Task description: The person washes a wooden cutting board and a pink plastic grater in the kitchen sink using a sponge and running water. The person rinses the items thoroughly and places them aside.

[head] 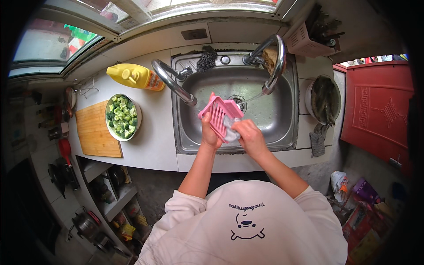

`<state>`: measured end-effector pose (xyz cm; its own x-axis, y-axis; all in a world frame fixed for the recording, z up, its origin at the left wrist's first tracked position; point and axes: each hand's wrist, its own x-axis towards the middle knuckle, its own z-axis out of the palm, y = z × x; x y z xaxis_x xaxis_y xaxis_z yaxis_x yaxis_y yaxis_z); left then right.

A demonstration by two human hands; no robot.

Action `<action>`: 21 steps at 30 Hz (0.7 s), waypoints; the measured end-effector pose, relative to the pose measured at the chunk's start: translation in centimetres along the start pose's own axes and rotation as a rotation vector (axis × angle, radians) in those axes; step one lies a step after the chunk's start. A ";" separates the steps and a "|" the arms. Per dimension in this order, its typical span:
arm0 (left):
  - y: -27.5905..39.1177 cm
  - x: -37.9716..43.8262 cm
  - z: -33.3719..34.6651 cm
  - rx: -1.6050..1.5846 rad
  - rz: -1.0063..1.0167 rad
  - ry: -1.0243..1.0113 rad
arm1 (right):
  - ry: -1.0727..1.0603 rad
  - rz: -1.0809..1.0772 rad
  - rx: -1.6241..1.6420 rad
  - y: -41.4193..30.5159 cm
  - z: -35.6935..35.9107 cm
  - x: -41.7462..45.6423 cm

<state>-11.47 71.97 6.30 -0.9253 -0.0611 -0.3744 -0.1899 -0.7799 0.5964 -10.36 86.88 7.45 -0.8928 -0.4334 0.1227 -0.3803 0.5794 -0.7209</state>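
Note:
Over the front of the stainless steel sink (202,86), my left hand (211,132) grips a pink slotted plastic rack (217,112) by its left side, thumb on top. A pale grey cloth (231,132) is bunched under the fingers of my right hand (250,136) and pressed against the rack's right part. Water runs in a thin stream from the right chrome faucet (270,86) toward the drain (241,103), just past the rack. The left chrome faucet (162,71) arches over the sink's left rim.
On the left counter are a yellow jug (132,76), a bowl of broccoli florets (121,116) and a wooden cutting board (94,132). A steel wool scrubber (206,60) lies on the sink's back ledge. To the right are a bowl (308,99) with dark contents and a grey cloth (318,145).

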 end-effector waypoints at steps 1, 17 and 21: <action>-0.1 0.0 -0.1 -0.001 0.010 0.000 | -0.024 -0.019 0.006 -0.1 -0.1 0.0; -1.2 -0.5 -1.0 0.073 -0.134 0.093 | -0.124 0.377 0.715 1.1 3.1 -2.3; -1.4 -0.8 -1.1 0.102 -0.157 0.101 | 0.114 0.924 0.737 2.7 0.8 -1.5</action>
<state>-10.14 72.40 4.97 -0.8452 -0.0099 -0.5344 -0.3659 -0.7181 0.5919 -9.83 88.60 4.74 -0.7862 0.0254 -0.6174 0.6170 0.0869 -0.7821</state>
